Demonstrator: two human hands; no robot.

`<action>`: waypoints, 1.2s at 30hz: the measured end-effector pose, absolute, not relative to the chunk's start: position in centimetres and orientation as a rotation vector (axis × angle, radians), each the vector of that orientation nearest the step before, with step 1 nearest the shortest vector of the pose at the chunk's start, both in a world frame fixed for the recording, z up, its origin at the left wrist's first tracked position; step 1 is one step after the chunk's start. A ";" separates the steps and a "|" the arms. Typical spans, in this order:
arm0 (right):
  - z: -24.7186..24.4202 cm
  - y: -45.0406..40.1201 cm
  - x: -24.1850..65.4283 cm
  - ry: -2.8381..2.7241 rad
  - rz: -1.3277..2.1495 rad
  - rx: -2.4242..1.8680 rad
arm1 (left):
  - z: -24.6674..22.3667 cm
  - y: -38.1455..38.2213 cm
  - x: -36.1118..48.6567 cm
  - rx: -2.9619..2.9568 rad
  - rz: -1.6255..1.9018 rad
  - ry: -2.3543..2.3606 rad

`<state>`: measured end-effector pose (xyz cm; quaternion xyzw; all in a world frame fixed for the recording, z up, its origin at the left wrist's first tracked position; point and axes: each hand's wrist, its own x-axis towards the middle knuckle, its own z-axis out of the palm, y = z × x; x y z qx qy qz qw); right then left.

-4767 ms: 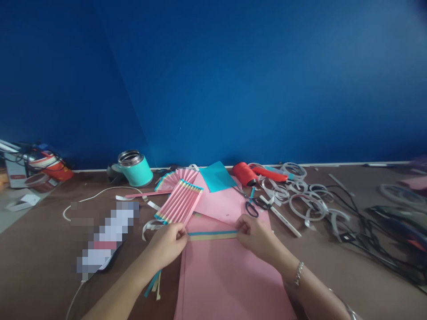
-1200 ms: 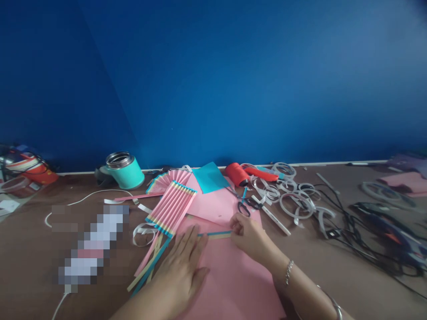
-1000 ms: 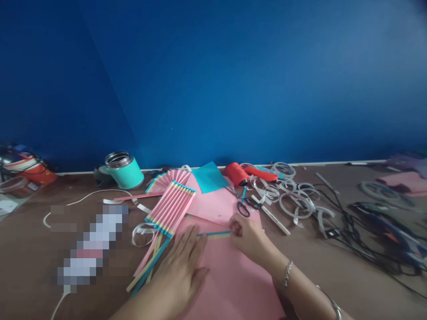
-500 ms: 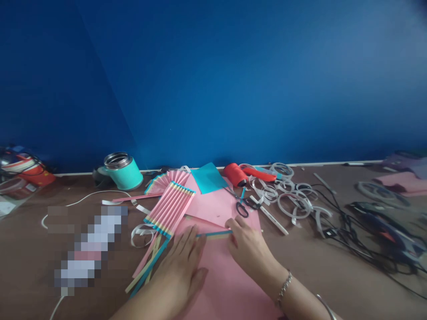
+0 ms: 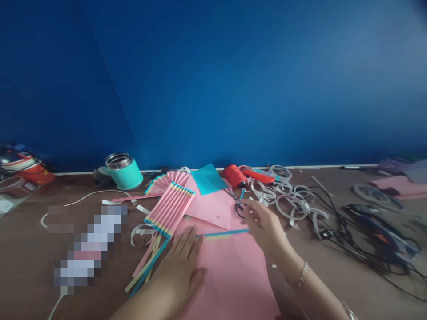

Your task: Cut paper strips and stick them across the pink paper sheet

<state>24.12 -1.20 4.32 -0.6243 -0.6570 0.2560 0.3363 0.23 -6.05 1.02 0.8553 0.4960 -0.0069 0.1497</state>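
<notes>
Pink paper (image 5: 235, 280) is being pinned by flat left hand (image 5: 182, 269); scissors (image 5: 236, 209), seemingly needing lifting, are being half-covered by right hand (image 5: 265, 224), grip unclear.

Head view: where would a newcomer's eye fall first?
Probably on the plain blue wall filling the upper half. Below it, pink pleated paper with blue-and-yellow ends lies left of centre, and a turquoise cup stands farther left, near the wall. A large pink sheet spreads at the front.
</notes>
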 end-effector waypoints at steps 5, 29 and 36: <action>4.3 -5.1 19.6 -2.705 0.395 -1.626 | 0.6 -6.2 0.3 2.467 0.040 1.457; 5.2 -3.6 20.0 -2.291 0.353 -2.125 | 6.6 -2.9 -3.5 1.958 0.640 1.700; 4.7 -3.1 20.6 -2.273 0.344 -2.014 | 8.5 -5.8 -6.7 2.093 -0.270 1.978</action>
